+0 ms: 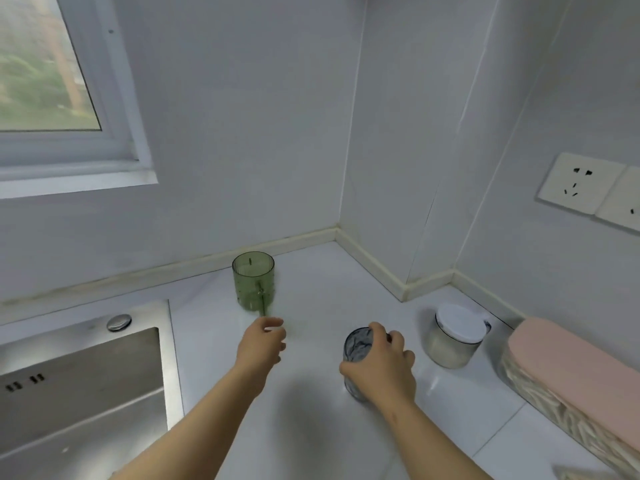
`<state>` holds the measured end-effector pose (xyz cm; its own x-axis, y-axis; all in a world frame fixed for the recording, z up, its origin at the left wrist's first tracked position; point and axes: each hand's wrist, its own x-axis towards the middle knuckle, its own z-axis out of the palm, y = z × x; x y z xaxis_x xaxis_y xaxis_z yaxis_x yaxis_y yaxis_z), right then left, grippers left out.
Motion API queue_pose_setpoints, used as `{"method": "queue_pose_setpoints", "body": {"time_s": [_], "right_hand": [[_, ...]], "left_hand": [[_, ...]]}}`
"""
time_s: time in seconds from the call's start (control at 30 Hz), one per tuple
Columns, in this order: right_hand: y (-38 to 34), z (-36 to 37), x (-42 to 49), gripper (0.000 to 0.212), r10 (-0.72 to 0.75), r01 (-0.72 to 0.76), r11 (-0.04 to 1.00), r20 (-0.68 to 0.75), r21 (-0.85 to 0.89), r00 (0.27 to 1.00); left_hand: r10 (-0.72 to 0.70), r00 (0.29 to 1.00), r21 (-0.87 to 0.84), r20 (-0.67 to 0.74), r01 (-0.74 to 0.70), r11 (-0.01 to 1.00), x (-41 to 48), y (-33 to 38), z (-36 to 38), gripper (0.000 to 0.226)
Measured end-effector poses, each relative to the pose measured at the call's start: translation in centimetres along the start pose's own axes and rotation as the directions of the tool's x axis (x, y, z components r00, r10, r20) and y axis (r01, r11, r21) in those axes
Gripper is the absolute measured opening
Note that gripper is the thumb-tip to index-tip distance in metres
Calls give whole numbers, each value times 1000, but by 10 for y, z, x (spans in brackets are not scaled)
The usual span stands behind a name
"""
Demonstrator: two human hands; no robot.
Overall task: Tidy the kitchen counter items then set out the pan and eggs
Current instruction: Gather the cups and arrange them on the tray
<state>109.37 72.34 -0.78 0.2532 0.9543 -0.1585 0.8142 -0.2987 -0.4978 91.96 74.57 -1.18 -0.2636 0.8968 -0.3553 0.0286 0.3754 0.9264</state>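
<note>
My right fingers [398, 341] are curled over the rim of the grey-blue tumbler [356, 344], thumb on the near side, so my right hand [381, 365] has a full grip on it from above. The tumbler stands upright on the white counter [311, 427], lower centre-right of the frame. It is smooth and see-through, with a marbled tint.

Over to my left hand [265, 341], with the fingers loosely curled and thumb and forefinger close together. The green cup [253, 280] stands straight above them in the frame, upright, its handle facing my fingertips. The picture smears right there, so I can't tell whether I'm pinching the handle's lower end or am just shy of it.

Here's what the next move hangs on, as I read it. The green cup lies directly beyond my left hand, long axis vertical, near the back wall. My left hand is clearly the nearer one.

The cup is translucent green plastic or glass, cylindrical and ribbed. To the right of the tumbler is a squat clear jar [453, 337] with a white lid and pale contents. At the far right edge is a woven basket with a pink lid [571, 368]. The steel sink [79, 375] is at lower left.

No pan or eggs are in sight, so I judge I'm on the tidying part.
</note>
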Motion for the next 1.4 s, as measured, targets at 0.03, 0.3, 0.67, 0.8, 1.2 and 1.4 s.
{"method": "queue_pose_setpoints", "body": {"time_s": [0.03, 0.3, 0.67, 0.8, 1.2, 1.4], "right_hand": [[-4, 2, 6, 76, 1, -1, 1000, 1, -2, 1000], [-26, 10, 40, 76, 3, -3, 1000, -7, -23, 1000], [-25, 5, 47, 79, -8, 13, 998, 70, -63, 998], [-19, 3, 28, 78, -7, 13, 997, 80, -76, 997], [16, -9, -40, 72, 113, -110, 981, -12, 160, 993], [48, -28, -87, 68, 244, -182, 907, -123, 379, 962]], "left_hand": [[-21, 999, -26, -37, 20, 999, 10, 4, -3, 26], [-143, 987, -70, -67, 138, 988, 81, 32, 0, 50], [-81, 995, -221, -56, 66, 973, 70, 18, 3, 37], [-45, 999, -167, 13, 46, 985, 34, 7, -5, 40], [28, 988, -57, 154, -20, 998, -38, -13, 2, 28], [90, 946, 0, 310, -95, 996, -68, -17, 28, 30]]}}
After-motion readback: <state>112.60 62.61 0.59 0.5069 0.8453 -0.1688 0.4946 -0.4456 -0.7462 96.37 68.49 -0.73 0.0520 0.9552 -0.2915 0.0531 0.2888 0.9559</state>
